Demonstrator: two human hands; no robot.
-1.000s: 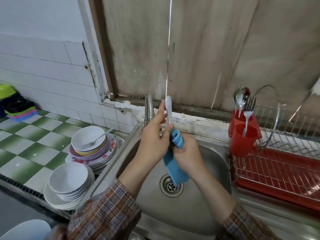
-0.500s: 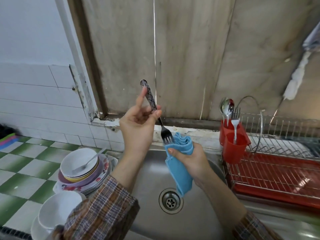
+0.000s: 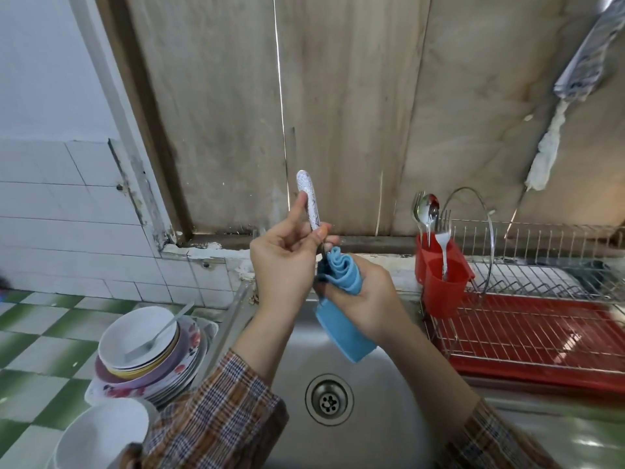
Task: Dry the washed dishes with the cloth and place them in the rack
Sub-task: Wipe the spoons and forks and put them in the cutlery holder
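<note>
The piece of cutlery (image 3: 309, 204) stands upright over the sink (image 3: 389, 418). It is light, stiff and likely slick, so my left hand (image 3: 284, 262) pinches its textured handle. Its working end is buried in the soft blue cloth (image 3: 341, 333), bunched in my right hand (image 3: 368, 299). The red holder (image 3: 439, 282) stands near, at the rack (image 3: 541, 319).

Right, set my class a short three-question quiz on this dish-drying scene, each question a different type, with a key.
1. True or false: the left hand holds the cloth.
2. Where on the rack is the red holder? A at its left end; B at its right end; C in its middle.
3. Which end of the utensil sticks out of the cloth?
Key: 1 false, the right hand grips it. 2 A. 3 the handle, pinched by the left hand.
</note>
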